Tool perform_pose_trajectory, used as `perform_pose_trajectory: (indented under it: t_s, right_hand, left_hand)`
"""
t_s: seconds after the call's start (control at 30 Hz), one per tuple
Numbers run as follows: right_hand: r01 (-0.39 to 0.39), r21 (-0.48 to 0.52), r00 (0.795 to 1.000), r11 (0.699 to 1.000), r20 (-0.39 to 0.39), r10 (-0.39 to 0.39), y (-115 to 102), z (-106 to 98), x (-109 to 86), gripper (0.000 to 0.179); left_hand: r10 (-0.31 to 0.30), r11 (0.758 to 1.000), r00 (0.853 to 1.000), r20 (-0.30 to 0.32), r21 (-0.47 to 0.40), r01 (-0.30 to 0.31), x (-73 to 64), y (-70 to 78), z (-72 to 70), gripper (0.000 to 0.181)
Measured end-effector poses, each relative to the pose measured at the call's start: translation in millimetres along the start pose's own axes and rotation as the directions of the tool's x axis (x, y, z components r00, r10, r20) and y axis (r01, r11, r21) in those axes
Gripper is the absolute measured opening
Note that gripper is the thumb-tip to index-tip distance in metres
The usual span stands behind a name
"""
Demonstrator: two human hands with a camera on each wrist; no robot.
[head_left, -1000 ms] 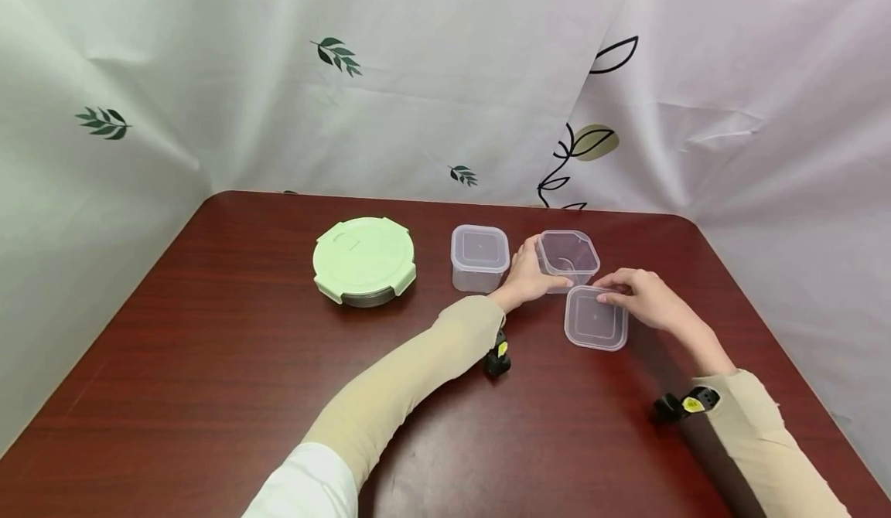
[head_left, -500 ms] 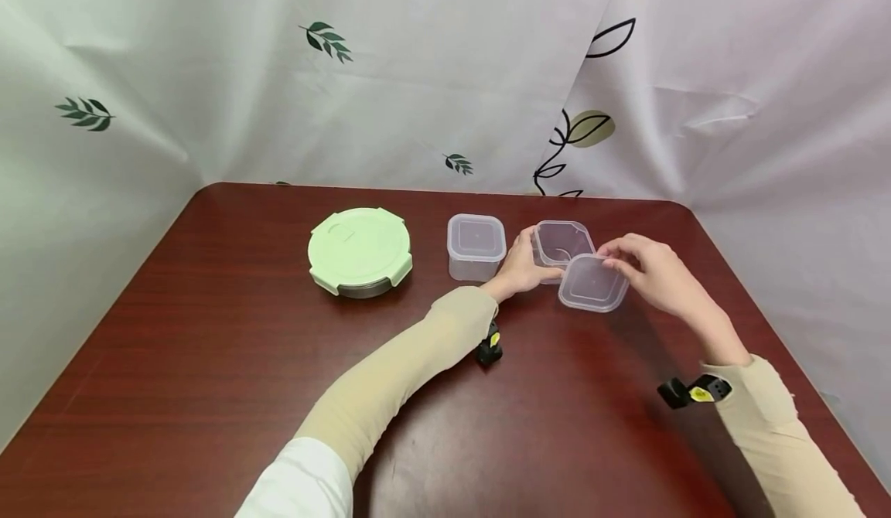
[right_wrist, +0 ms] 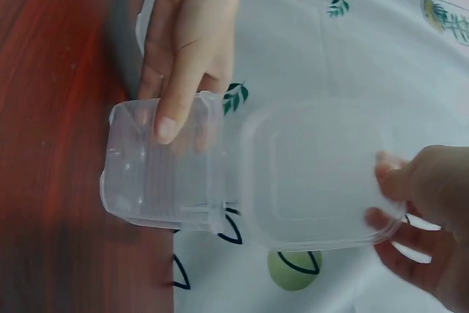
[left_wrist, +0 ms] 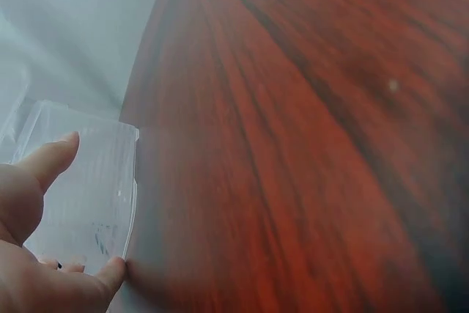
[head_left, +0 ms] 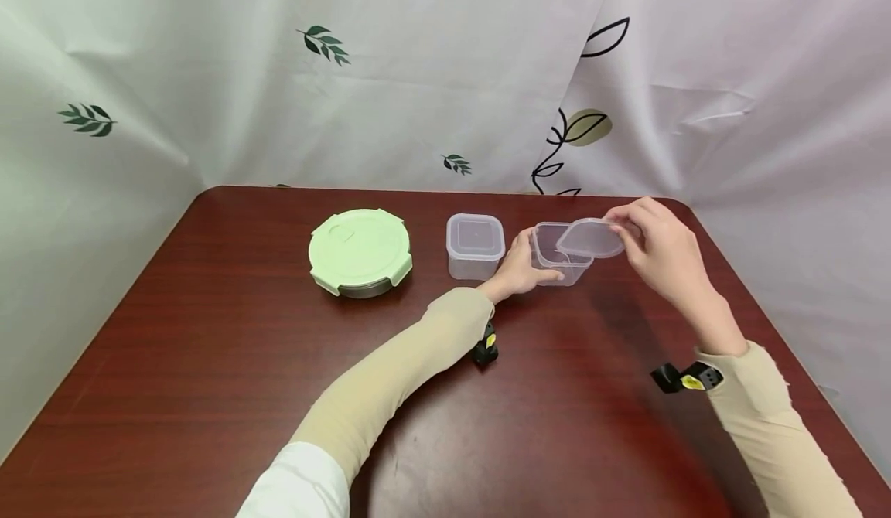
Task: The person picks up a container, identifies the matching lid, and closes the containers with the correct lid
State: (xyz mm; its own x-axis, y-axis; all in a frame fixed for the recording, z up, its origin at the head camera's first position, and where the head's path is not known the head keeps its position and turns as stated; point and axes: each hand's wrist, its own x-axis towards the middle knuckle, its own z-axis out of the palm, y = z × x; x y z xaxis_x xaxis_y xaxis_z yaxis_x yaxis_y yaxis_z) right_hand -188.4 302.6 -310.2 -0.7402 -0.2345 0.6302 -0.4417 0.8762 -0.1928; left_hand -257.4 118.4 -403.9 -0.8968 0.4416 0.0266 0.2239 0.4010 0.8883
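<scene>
A clear square plastic food container [head_left: 567,270] stands lidless at the back right of the table. My left hand [head_left: 518,268] holds it from its left side, thumb [right_wrist: 174,111] along the front wall and fingers behind. Between thumb and fingertips my right hand [head_left: 661,251] pinches one edge of a translucent square lid [head_left: 590,238]. The lid is tilted and overlaps the container's right rim in the head view. In the right wrist view the lid [right_wrist: 319,174] appears beside the container's opening, with a narrow gap between them.
A similar container with its lid on [head_left: 476,247] stands just left of my left hand. Farther left is a round container with a pale green clip lid [head_left: 360,251]. The dark red wooden table [head_left: 209,363] ends at a patterned white cloth backdrop [head_left: 390,116].
My right hand has lifted the lid off the table and carried it up and away from me, from in front of the open container to over its right rim. The left hand stays on the container.
</scene>
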Motion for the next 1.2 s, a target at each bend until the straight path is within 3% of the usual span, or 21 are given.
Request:
perform_pose_trajectory:
  t_s: [0.23, 0.63, 0.77, 1.0, 1.2]
  right_hand:
    - [0.121, 0.026, 0.986, 0.992, -0.114, -0.117, 1, 22, -2.0, 0.014]
    - [0.349, -0.009, 0.936, 0.937, -0.045, -0.349, 10, 44, -27.1, 0.021]
    - [0.365, 0.023, 0.931, 0.931, -0.011, -0.364, 14, 49, -32.7, 0.026]
    - [0.339, 0.024, 0.940, 0.941, 0.036, -0.339, 16, 56, -37.0, 0.033]
    - [0.348, 0.033, 0.937, 0.937, 0.025, -0.349, 16, 58, -35.8, 0.035]
  left_hand:
    - [0.007, 1.000, 1.000, 0.003, -0.008, -0.007, -1.5, -1.0, 0.0, 0.093]
    - [0.005, 1.000, 1.000, 0.016, 0.003, -0.006, -0.5, -2.0, -0.1, 0.094]
    - [0.010, 1.000, 1.000, 0.015, 0.026, -0.010, 0.2, -3.3, 0.3, 0.094]
    - [0.010, 1.000, 1.000, 0.028, 0.002, -0.010, -1.8, -2.1, -1.3, 0.093]
    - [0.005, 1.000, 1.000, 0.025, 0.011, -0.005, -2.7, -1.7, -0.9, 0.093]
